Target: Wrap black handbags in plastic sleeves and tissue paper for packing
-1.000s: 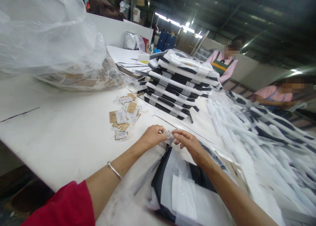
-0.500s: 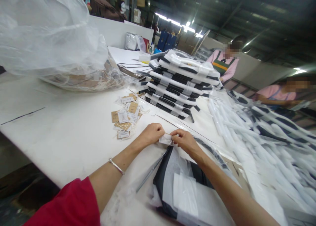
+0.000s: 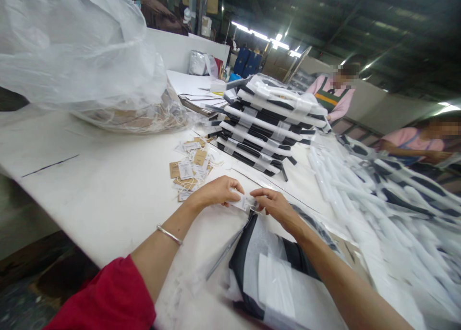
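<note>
Between the thumb and fingers of my left hand (image 3: pixel 220 191) is a white paper tag (image 3: pixel 239 201). My right hand (image 3: pixel 271 202) pinches at the tag's string (image 3: pixel 252 206), just above the top corner of a black bundle (image 3: pixel 240 258) wrapped with white paper and clear tape. A thin grey strap (image 3: pixel 224 254) sticks out from the bundle's left side. Left of my hands, a loose heap of brown and white tags (image 3: pixel 189 169) with white strings lies on the white table (image 3: pixel 118 190).
Behind my hands stands a tall stack of wrapped black-and-white bundles (image 3: pixel 262 123). A large clear plastic bag (image 3: pixel 82 56) fills the left back. More white-wrapped pieces (image 3: pixel 382 210) spread over the right side. Two people (image 3: pixel 334 97) work across the table.
My left hand has turned slightly, and the white tag shows more fully between my hands. My right hand stays at the string by the bundle's corner. The whole view has shifted a little.
</note>
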`<state>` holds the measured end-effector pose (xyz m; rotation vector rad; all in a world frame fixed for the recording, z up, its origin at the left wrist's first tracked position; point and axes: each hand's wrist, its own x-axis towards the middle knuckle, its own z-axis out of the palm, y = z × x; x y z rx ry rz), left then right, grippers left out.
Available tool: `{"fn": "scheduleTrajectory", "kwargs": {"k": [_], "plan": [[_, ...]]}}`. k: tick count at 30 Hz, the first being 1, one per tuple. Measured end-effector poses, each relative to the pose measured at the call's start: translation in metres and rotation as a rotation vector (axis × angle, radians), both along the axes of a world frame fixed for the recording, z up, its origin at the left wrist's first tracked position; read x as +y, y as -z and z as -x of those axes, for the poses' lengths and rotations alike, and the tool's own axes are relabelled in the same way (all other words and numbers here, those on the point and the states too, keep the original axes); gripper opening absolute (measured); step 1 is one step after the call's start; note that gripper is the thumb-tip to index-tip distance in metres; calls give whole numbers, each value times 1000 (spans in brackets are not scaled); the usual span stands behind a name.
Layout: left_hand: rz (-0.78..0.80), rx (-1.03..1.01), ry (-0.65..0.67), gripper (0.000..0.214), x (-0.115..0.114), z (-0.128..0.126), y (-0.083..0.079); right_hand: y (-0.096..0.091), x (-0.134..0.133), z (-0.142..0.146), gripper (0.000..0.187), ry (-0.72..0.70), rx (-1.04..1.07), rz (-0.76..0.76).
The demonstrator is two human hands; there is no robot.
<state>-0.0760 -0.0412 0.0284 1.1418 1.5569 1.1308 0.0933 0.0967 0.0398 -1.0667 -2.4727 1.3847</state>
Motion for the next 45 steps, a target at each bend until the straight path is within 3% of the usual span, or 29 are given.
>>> {"fn": "scheduleTrajectory", "kwargs": {"k": [5, 8, 12, 17, 20, 23, 26, 29, 32, 36, 41, 45], "plan": [[5, -34, 85, 40, -7, 4, -9, 6, -1, 3, 16, -286, 56, -136], [33, 15, 112, 40, -9, 4, -10, 14, 8, 2, 15, -282, -18, -166], [109, 86, 153, 36, -12, 6, -9, 15, 12, 1, 17, -213, -83, -77], [127, 91, 312, 42, -15, 3, -11, 9, -1, 6, 14, -439, -29, -176], [251, 191, 306, 45, -13, 2, -9, 1, -10, 6, 8, -344, -37, -283], [302, 302, 314, 39, -9, 5, -2, -15, -25, -6, 22, -237, -10, -380], [187, 442, 336, 29, -2, 12, 6, -31, -52, -39, 22, -252, 49, -432], [118, 522, 293, 34, 4, 18, 14, -42, -79, -90, 18, -233, 145, -507], [121, 508, 258, 44, 6, 21, 18, -47, -93, -154, 16, -95, 237, -586], [97, 543, 235, 53, 6, 15, 16, -48, -85, -240, 17, 234, 251, -614], [79, 705, 231, 58, 2, 3, 8, -31, -58, -314, 37, 634, 160, -376], [82, 802, 199, 61, -3, -18, 0, -9, -44, -325, 54, 657, 223, -168]]}}
